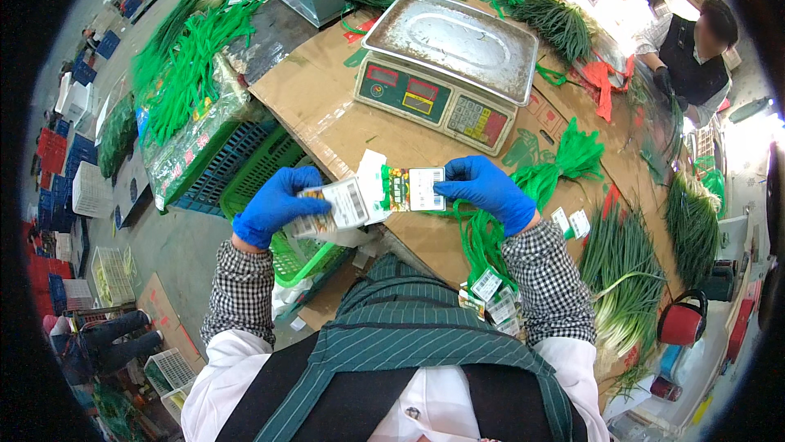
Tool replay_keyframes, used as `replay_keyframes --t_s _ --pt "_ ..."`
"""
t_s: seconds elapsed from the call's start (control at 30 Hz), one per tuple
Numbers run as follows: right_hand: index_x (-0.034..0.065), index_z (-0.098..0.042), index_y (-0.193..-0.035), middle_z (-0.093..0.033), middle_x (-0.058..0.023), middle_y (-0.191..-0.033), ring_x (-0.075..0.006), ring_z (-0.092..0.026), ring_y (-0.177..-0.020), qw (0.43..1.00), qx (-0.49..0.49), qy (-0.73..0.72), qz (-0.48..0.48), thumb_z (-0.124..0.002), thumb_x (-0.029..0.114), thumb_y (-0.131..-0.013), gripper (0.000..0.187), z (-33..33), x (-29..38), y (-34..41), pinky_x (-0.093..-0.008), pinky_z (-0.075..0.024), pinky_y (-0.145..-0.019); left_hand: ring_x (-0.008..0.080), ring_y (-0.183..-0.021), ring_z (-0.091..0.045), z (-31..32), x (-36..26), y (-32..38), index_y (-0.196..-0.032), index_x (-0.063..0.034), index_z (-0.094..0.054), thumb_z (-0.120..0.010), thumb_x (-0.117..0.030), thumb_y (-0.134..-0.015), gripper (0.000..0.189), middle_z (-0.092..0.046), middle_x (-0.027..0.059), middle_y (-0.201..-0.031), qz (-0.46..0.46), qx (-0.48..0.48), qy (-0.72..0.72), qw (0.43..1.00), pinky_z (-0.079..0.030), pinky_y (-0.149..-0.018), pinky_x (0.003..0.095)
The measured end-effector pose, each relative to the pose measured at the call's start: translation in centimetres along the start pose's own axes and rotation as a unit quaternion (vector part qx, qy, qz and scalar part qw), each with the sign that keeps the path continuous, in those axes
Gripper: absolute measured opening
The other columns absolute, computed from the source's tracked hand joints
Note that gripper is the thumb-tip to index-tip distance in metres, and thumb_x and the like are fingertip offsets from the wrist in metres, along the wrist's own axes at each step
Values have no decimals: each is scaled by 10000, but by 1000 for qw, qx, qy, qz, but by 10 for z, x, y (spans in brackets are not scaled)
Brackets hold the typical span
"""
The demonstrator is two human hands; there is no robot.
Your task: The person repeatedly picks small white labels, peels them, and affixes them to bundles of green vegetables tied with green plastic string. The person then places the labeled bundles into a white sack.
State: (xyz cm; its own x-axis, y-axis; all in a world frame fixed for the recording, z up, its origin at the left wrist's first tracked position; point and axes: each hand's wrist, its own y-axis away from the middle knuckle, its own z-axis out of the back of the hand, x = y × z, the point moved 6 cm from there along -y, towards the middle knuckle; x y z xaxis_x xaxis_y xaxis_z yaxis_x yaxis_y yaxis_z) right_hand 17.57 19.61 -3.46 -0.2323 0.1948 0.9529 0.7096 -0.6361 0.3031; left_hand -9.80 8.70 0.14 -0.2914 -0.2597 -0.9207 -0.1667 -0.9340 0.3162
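My left hand, in a blue glove, grips a stack of printed labels over the cardboard's front edge. Just right of it, my right hand, also gloved in blue, pinches the right end of a barcoded label. That label lies across green mesh netting, whose bundled end shows beside the stack. Behind my right hand lies a gathered bunch of green mesh bags. More netting hangs below this hand, with barcoded tags at its lower end. A weighing scale with a metal tray stands beyond both hands.
Green onions lie on the cardboard-covered table at right. Green nets cover a stack at left, beside green and blue crates. A co-worker stands at the far right. A red container sits at the right edge.
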Motion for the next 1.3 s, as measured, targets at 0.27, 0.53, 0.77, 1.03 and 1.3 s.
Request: replay_keyframes --t_s 0.27,0.53,0.77,1.03,1.3 --pt "-21 -644 -885 -623 -53 -741 -95 -548 -703 991 35 55 119 -713 164 -806 213 -34 44 19 -259 -465 -669 257 -1129 -534 -67 -61 9 -969 -12 -700 -725 -76 -746 234 -554 165 -1248 -185 121 69 973 -394 -968 369" --pt "-24 -637 -926 -641 -76 -809 -116 -572 -748 993 20 21 114 -725 175 -796 254 -38 51 27 -276 -478 -700 254 -1068 -576 -78 -60 2 -879 -17 -709 -751 -60 -724 167 -559 181 -1224 -201 97 121 967 -427 -934 371" --pt "-15 -630 -928 -632 -83 -800 -120 -577 -745 991 2 74 114 -735 160 -776 255 -38 45 23 -278 -482 -702 227 -1001 -577 -80 -51 1 -819 -10 -694 -768 -51 -705 142 -603 144 -1096 -215 53 121 968 -438 -885 344" --pt "12 -641 -1063 -659 -73 -946 -123 -608 -827 992 27 -16 122 -721 127 -783 314 -55 50 19 -273 -498 -781 228 -997 -574 -91 -48 -1 -898 -9 -706 -752 -65 -727 186 -607 131 -1097 -187 94 73 975 -435 -887 341" --pt "23 -658 -1049 -663 -53 -945 -125 -602 -882 973 -41 44 224 -689 75 -814 242 -62 31 20 -269 -487 -801 134 -946 -601 -110 -29 -1 -1102 12 -625 -689 -86 -817 308 -657 113 -1081 -119 86 89 985 -481 -848 281"
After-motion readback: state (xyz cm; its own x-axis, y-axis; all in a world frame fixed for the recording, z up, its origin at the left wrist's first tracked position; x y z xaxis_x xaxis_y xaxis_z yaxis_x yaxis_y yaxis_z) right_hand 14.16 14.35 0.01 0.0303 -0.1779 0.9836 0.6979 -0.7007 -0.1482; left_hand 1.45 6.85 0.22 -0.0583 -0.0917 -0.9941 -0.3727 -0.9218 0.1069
